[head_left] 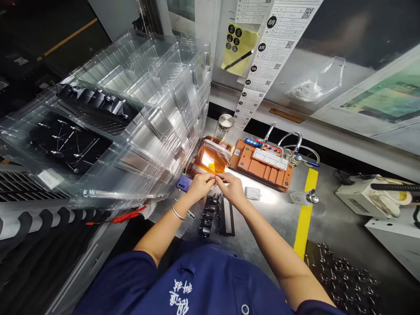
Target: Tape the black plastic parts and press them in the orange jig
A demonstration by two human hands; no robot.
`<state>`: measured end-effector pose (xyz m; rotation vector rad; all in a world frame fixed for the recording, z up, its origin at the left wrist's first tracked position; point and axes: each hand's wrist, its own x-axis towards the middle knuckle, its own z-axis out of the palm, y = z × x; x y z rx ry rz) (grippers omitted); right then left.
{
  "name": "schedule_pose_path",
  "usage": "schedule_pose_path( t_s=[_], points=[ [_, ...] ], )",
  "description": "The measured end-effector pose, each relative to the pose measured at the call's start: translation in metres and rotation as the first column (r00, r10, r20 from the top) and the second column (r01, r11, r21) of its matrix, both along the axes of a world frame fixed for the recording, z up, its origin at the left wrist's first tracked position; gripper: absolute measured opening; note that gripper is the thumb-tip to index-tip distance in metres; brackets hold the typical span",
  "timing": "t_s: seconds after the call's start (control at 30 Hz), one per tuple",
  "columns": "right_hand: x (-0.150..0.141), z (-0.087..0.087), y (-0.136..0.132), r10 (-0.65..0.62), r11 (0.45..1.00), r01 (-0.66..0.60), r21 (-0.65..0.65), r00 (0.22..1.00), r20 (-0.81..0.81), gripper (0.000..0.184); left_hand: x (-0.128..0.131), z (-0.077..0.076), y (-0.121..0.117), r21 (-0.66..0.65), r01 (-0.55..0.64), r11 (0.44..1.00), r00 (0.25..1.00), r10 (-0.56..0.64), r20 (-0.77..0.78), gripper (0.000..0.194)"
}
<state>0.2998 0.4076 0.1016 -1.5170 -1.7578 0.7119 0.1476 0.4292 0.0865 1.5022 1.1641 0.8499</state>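
My left hand (201,186) and my right hand (229,187) meet with fingertips pinched together, almost touching. Both are closed at the near edge of a shiny amber film (210,157), which looks like a clear orange sheet on a stack. A small bright yellow patch (211,166) shows on it just beyond my fingertips. Exactly what lies between the fingers is mostly hidden. Below my hands, on the metal table, lie a black ribbed plastic part (208,216) and a black part with a grey strip (225,216).
Tall stacked clear plastic trays (164,109) crowd the left. Behind my right hand stands an orange-brown fixture (265,164) with hoses. A lidded jar (225,126), a purple phone (184,183), a grey block (252,193), a red-handled tool (127,215) and black parts (344,280) lie around.
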Motion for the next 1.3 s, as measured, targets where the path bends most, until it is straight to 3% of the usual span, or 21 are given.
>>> schedule_pose_path(
  t_s=[0.1, 0.2, 0.27, 0.37, 0.5, 0.6, 0.7, 0.8, 0.87, 0.97, 1.07, 1.2, 1.3],
  points=[
    [0.007, 0.022, -0.002, 0.027, 0.992, -0.025, -0.123, 1.0, 0.011, 0.023, 0.003, 0.014, 0.002, 0.127, 0.18, 0.975, 0.976, -0.161, -0.148, 0.017],
    [0.016, 0.042, -0.004, 0.081, 0.98, -0.058, -0.19, 0.99, 0.113, 0.019, 0.005, 0.026, 0.003, 0.078, 0.308, 0.948, 0.931, -0.284, -0.229, 0.02],
    [0.021, 0.052, -0.004, 0.135, 0.97, -0.102, -0.221, 0.981, 0.14, 0.022, 0.006, 0.031, 0.004, 0.031, 0.348, 0.937, 0.917, -0.333, -0.221, 0.021],
    [0.028, 0.063, -0.001, 0.211, 0.94, -0.191, -0.283, 0.977, 0.042, 0.024, 0.006, 0.035, 0.004, 0.019, 0.364, 0.931, 0.919, -0.356, -0.167, 0.02],
    [0.031, 0.063, 0.006, 0.176, 0.911, -0.195, -0.364, 0.981, -0.085, 0.02, 0.008, 0.033, 0.0, 0.038, 0.35, 0.936, 0.934, -0.346, -0.087, 0.018],
    [0.04, 0.054, 0.007, 0.054, 0.894, -0.123, -0.431, 0.984, -0.168, 0.018, 0.011, 0.023, -0.002, -0.073, 0.293, 0.953, 0.956, -0.292, 0.022, 0.016],
    [0.068, 0.041, 0.0, -0.221, 0.893, 0.107, -0.436, 0.95, -0.22, 0.018, 0.011, 0.003, 0.005, -0.295, 0.059, 0.954, 0.996, -0.038, 0.074, 0.016],
    [0.111, 0.031, -0.024, -0.577, 0.796, 0.455, -0.398, 0.769, -0.275, 0.022, 0.007, -0.024, 0.019, -0.396, -0.235, 0.888, 0.972, 0.222, -0.078, 0.018],
    [0.136, 0.03, -0.047, -0.706, 0.705, 0.6, -0.377, 0.642, -0.299, 0.024, 0.004, -0.04, 0.029, -0.356, -0.324, 0.877, 0.941, 0.26, -0.217, 0.018],
    [0.157, 0.035, -0.085, -0.792, 0.609, 0.726, -0.321, 0.528, -0.308, 0.023, 0.0, -0.054, 0.043, -0.21, -0.376, 0.903, 0.865, 0.26, -0.43, 0.02],
    [0.167, 0.044, -0.116, -0.818, 0.563, 0.793, -0.233, 0.494, -0.294, 0.023, -0.003, -0.055, 0.052, -0.092, -0.357, 0.93, 0.743, 0.223, -0.631, 0.024],
    [0.18, 0.051, -0.143, -0.768, 0.639, 0.738, -0.217, 0.623, -0.146, 0.028, 0.0, -0.05, 0.055, -0.009, -0.265, 0.964, 0.533, 0.138, -0.835, 0.03],
    [0.192, 0.051, -0.154, -0.694, 0.707, 0.675, -0.213, 0.72, -0.021, 0.031, 0.005, -0.049, 0.048, 0.093, -0.178, 0.98, 0.377, 0.155, -0.913, 0.038]
  ],
)
